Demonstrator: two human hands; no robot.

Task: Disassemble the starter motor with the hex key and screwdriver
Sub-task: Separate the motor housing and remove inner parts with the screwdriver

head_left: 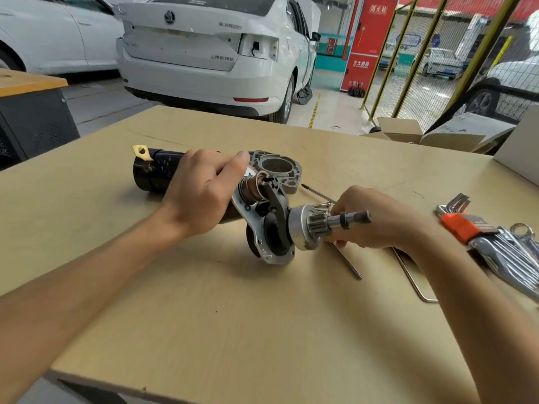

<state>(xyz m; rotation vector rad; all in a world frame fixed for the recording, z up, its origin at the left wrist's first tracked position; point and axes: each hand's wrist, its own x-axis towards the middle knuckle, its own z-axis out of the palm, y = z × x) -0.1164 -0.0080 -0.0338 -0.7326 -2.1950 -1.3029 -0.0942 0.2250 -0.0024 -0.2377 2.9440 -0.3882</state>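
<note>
Right now the starter motor (204,193) is lying on its side across the middle of the cardboard-covered table (262,330), its dark round body pointing left and its shaft end pointing right. The left hand (201,193) is lying over the dark body, fingers curled round it and the thumb stretching toward the grey metal nose housing (280,170), which is sitting just behind the motor with its round opening facing up. The right hand (376,220) is reaching in from the right and gripping the shaft end, its fingers curling behind and under the small gear (318,224) and the silver drum beside it; how tightly they are pinching I cannot tell. A black lever and a coil spring are showing between the two hands. Behind the right hand a thin screwdriver shaft (318,194) is lying on the table, and under the wrist a bent hex key (414,281) is lying flat. Further right, a set of hex keys in an orange holder (463,225) is resting beside some shiny wrenches (513,255). Beyond the table a white car (215,48) is standing.
</note>
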